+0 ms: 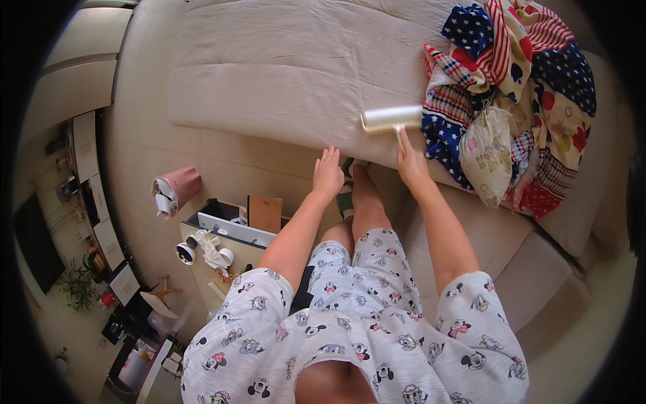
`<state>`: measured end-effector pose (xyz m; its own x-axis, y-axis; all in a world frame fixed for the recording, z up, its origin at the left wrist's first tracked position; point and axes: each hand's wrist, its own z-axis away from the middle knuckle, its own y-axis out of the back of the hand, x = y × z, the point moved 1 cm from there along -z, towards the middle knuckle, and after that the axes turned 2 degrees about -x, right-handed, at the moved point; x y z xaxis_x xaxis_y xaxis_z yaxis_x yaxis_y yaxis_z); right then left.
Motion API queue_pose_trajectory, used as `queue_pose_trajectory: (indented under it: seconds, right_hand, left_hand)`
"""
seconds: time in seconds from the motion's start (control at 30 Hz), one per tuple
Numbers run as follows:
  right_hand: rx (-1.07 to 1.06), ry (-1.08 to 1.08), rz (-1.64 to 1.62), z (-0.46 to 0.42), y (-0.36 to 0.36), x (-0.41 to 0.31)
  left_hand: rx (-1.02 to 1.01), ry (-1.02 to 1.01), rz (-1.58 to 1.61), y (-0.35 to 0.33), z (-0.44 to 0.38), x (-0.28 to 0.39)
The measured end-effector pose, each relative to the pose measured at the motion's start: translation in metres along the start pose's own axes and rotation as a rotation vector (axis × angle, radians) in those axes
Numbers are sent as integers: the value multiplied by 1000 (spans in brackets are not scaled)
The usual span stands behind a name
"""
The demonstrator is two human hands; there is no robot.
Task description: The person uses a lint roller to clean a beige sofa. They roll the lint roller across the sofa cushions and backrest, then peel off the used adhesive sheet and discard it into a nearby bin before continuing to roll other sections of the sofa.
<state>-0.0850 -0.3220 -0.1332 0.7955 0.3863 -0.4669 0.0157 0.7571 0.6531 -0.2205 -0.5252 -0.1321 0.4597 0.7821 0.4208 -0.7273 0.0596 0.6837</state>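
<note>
A white lint roller (392,117) is in my right hand (413,164), which grips its handle with the index finger stretched along it. The roller head lies over the beige upholstered surface (282,96), beside a heap of patterned bedding. My left hand (329,171) hangs at the near edge of that surface, palm down with the fingers extended and holding nothing. Creases run across the beige cover beyond both hands. The roller looks slightly blurred; whether it presses on the cover, I cannot tell.
Patterned bedding (560,96) and a small printed pillow (487,156) are piled at the right. A pink waste bin (184,184) stands on the floor at left. Nearer is a small table (202,275) with an open drawer, crumpled tissue and small containers. A cabinet lines the far left.
</note>
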Motion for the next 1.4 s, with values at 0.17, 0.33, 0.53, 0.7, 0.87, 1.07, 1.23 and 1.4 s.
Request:
queue_pose_trajectory:
  seconds: [0.17,0.33,0.53,0.7,0.87,1.07,1.23,1.4]
  right_hand:
    - [-114,-35,86,113,-7,42]
    - [83,94,80,48,-7,2]
    - [57,329,100,-35,-45,-81]
    - [-49,245,86,42,-65,-46]
    - [-58,24,292,164,-71,116]
    - [120,-229,-10,281,-16,158]
    - [334,-401,-236,327,-55,247]
    - [276,-556,-467,214,6,264]
  left_hand:
    - [14,66,234,-22,56,-8]
    - [42,77,390,-55,92,-7]
    - [77,162,500,-93,106,12]
    - [123,211,388,-96,130,4]
    - [107,157,430,-103,146,16]
    - [113,109,622,-145,155,28]
    - [-34,1,512,-157,171,76]
    - [-229,-53,376,-193,179,118]
